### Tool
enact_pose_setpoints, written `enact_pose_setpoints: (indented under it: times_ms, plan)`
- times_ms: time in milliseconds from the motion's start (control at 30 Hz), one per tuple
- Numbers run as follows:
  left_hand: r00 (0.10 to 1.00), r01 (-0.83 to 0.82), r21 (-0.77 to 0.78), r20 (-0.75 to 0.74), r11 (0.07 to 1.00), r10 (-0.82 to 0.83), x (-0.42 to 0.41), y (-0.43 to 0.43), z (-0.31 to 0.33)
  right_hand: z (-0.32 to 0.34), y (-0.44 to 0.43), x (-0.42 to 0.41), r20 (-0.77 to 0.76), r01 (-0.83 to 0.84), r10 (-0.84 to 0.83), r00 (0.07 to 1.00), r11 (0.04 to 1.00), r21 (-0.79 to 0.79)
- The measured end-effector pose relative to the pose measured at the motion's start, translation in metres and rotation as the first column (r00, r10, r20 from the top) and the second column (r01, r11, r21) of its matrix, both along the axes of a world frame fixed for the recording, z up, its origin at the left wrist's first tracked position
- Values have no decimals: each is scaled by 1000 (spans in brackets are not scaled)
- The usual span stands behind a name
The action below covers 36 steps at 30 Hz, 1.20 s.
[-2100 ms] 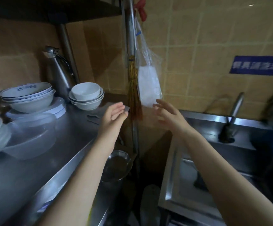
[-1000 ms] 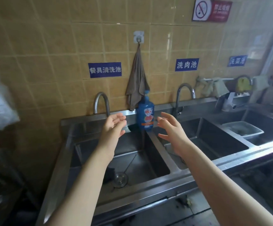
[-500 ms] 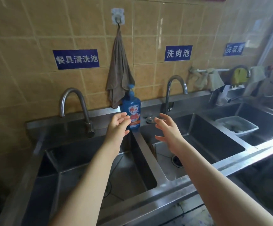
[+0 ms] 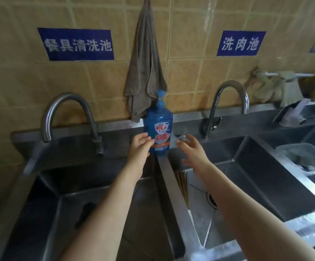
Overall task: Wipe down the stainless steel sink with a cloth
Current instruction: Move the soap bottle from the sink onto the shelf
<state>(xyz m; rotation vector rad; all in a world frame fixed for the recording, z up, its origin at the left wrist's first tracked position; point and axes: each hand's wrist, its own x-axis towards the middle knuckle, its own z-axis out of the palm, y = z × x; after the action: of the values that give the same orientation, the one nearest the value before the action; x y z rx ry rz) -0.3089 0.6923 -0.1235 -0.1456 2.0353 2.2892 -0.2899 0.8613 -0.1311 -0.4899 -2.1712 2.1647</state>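
Observation:
A grey-brown cloth (image 4: 145, 72) hangs from a wall hook above the divider between two stainless steel sink basins (image 4: 164, 178). A blue pump bottle of dish soap (image 4: 159, 125) stands below the cloth on the sink's back ledge. My left hand (image 4: 138, 146) is stretched forward with relaxed fingers, just in front of the bottle's left side. My right hand (image 4: 192, 147) reaches out to the right of the bottle, fingers spread, holding nothing. Both hands are below the cloth and apart from it.
A curved faucet (image 4: 68, 117) stands behind the left basin and another faucet (image 4: 226, 106) behind the right one. A clear plastic tub (image 4: 303, 157) sits in a further basin at the right. Rags and gloves (image 4: 277, 87) hang on a rail at the far right.
The view has swung from a dish counter to the sinks and moved closer. Both hands have stayed outstretched and have come nearer the soap bottle and the hanging cloth.

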Motion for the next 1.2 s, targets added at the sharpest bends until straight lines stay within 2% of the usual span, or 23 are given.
enact_pose_setpoints:
  times_ms: [367, 500, 667, 867, 967, 1100, 1200]
  plan:
    - [971, -203, -129, 99, 971, 217, -68, 47, -67, -65, 52, -106, 123, -288, 283, 951, 957, 23]
    - [966, -188, -159, 147, 969, 211, -84, 67, -81, -82, 66, -138, 156, -383, 378, 912, 924, 0]
    - [958, -190, -222, 169, 956, 230, -115, 68, -106, -104, 70, -170, 124, -512, 504, 855, 858, 42]
    - [976, -126, -250, 142, 960, 165, -153, 60, -126, -128, 60, -203, 66, -581, 578, 814, 807, 100]
    - [983, -84, -210, 144, 974, 116, -161, 57, -126, -135, 53, -215, 86, -579, 572, 816, 809, 105]
    - [987, -36, -209, 143, 977, 67, -163, 52, -131, -142, 53, -227, 80, -579, 589, 804, 748, 325]
    - [989, 18, -219, 146, 976, 15, -166, 47, -132, -146, 54, -229, 78, -595, 604, 793, 740, 315]
